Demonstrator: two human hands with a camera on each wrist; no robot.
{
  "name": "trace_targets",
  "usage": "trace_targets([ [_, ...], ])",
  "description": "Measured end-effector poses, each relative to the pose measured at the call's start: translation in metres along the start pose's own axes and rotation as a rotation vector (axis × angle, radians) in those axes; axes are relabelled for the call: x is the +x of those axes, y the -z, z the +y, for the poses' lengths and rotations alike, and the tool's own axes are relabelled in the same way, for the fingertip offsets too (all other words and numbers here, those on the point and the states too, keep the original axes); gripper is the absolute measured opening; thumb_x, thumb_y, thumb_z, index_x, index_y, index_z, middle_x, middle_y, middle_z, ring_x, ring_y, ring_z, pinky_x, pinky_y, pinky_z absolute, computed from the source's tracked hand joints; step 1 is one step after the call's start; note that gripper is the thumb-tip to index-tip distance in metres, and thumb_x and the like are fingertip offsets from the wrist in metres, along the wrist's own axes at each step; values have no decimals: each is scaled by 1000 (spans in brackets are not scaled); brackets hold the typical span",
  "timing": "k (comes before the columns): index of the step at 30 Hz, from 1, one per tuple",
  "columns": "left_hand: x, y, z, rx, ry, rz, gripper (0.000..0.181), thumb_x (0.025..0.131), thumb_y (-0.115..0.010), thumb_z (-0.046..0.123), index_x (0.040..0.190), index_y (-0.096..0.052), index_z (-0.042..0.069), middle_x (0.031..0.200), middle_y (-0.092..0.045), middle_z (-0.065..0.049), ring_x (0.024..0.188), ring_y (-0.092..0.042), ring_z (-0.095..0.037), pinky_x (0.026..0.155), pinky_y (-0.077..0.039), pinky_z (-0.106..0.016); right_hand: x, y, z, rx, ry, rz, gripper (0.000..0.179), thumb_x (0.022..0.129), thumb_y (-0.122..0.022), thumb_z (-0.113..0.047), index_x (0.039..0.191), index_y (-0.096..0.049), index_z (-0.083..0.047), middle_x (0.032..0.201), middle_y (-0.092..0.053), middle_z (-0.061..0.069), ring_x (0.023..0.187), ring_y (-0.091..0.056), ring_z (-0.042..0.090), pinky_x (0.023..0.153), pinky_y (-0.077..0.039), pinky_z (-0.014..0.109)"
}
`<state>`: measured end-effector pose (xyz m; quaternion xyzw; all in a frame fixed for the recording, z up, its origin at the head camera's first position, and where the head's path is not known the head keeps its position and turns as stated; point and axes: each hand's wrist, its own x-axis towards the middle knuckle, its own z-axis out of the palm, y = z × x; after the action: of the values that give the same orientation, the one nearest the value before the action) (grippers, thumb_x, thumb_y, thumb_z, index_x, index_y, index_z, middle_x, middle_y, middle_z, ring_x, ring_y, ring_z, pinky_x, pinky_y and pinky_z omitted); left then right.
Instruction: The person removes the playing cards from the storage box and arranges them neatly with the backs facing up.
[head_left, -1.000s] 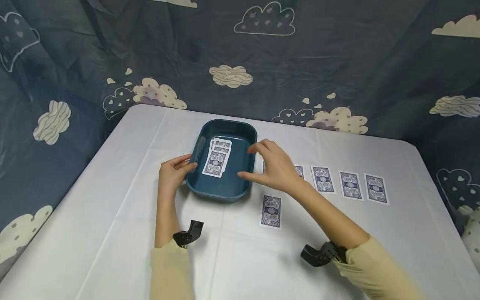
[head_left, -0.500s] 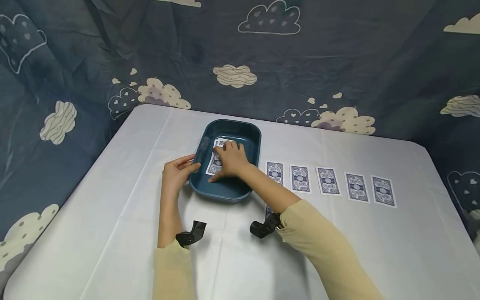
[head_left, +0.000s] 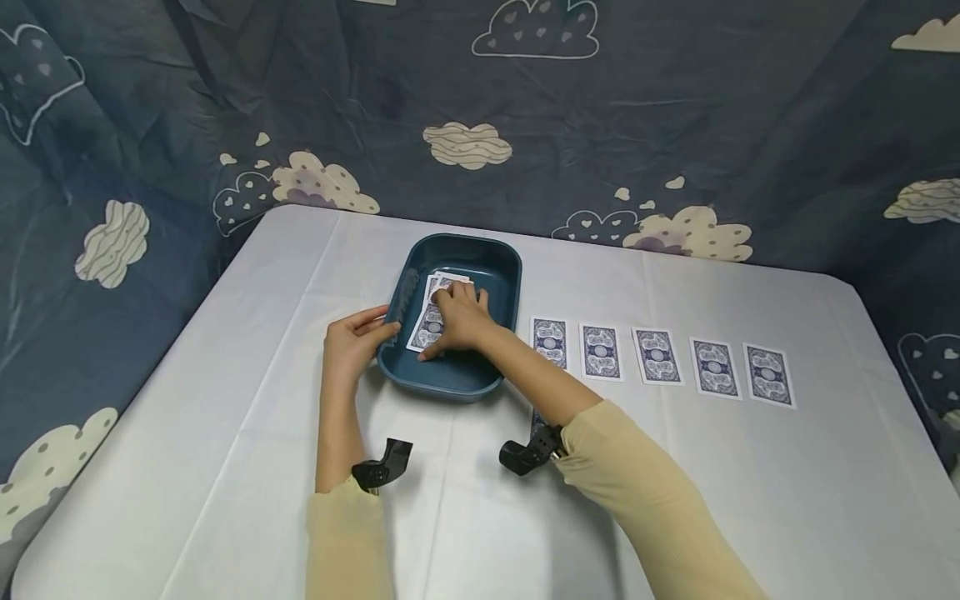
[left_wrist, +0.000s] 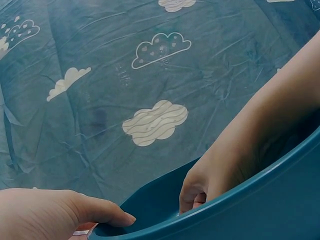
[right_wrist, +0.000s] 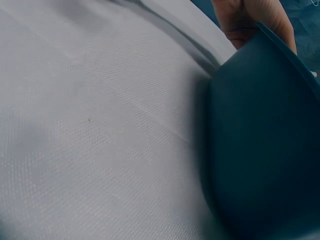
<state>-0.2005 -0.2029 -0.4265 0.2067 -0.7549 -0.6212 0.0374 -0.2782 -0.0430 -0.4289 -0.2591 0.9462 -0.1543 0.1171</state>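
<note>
A dark teal plastic tray (head_left: 491,267) stands on the white-covered table, with several overlapping playing cards (head_left: 426,332) face down inside. My left hand (head_left: 352,340) pinches the tray's left rim, thumb inside and fingers outside; the left wrist view shows that thumb (left_wrist: 112,212) over the edge. Reaching into the tray, my right hand (head_left: 465,321) spans the cards, its curled fingers at their far end and its thumb at the near end. It covers part of them. The right wrist view has only the tray's outer wall (right_wrist: 260,135) and the left hand (right_wrist: 255,20).
Right of the tray, a row of several face-down cards (head_left: 657,357) lies spaced out on the tablecloth (head_left: 262,467). Another card (head_left: 537,423) is mostly hidden under the right forearm. A dark cloud-patterned cloth (head_left: 345,92) hangs behind the table.
My right hand has moved left from over the tray's right rim down onto the cards inside; over the last half second its fingers have drawn in slightly. The left hand stays on the rim.
</note>
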Motion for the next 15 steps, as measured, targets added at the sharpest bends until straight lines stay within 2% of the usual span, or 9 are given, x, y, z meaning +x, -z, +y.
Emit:
trace_targets([
  [4,0,1,2,-3,0,-1,38,78,-72,14,115,-66,7,109,-66,-16,78,-61,-1,66,-47,-13,0,2,-1,-3,23,1,102,51,-85,-54,131,-44,-6,124,-40,13,117,-30,28,100,-20,48],
  [8,0,1,4,-12,-2,-1,38,78,-72,14,114,-66,6,109,-66,-17,76,-61,1,65,-47,-13,0,4,-1,-2,84,32,99,50,-86,-52,129,-47,-7,124,-40,12,117,-30,28,101,-17,50],
  [12,-1,2,4,-20,4,-20,39,78,-72,13,116,-65,6,110,-66,-16,79,-61,1,66,-47,-13,-4,8,2,29,152,122,97,50,-87,-49,130,-48,-10,125,-41,11,118,-31,28,104,-14,51],
  [15,-1,2,3,-24,15,-19,38,78,-72,12,115,-65,6,110,-66,-16,82,-62,-1,66,-47,-13,-13,18,5,58,190,205,97,52,-86,-50,132,-46,-10,125,-42,12,117,-34,28,104,-14,50],
])
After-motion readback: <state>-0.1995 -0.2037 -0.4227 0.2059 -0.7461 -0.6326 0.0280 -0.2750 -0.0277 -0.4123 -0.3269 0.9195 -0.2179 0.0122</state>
